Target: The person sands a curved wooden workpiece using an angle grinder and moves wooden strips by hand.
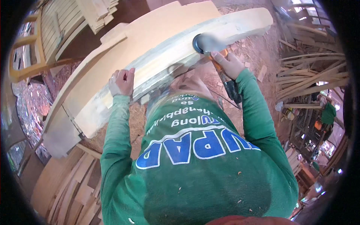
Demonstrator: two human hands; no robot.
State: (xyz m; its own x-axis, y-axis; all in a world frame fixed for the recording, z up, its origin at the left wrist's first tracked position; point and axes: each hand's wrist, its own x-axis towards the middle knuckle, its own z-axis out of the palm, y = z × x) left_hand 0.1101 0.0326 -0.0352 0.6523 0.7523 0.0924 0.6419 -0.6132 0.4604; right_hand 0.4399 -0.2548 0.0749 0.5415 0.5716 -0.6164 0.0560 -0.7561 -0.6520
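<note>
My right hand [229,64] is wrapped around the orange-and-black body of an angle grinder [232,90]. Its round disc [197,43] meets the upper face of a long, curved wooden piece [165,62], partly behind a grey blur. Along the near side of that piece, my left hand [122,82] rests on the wood with fingers curled and nothing visible in them. Pale grey dusty streaks run along the wood. Beneath it lies a broader curved board [146,37].
Stacked curved planks [71,187] lie at lower left. A slatted wooden frame [37,45] stands at upper left. On the right are piled curved strips [315,78] and a cluttered rack [311,123]. Shavings and offcuts cover the ground [258,56]. A cord [221,96] trails near the grinder.
</note>
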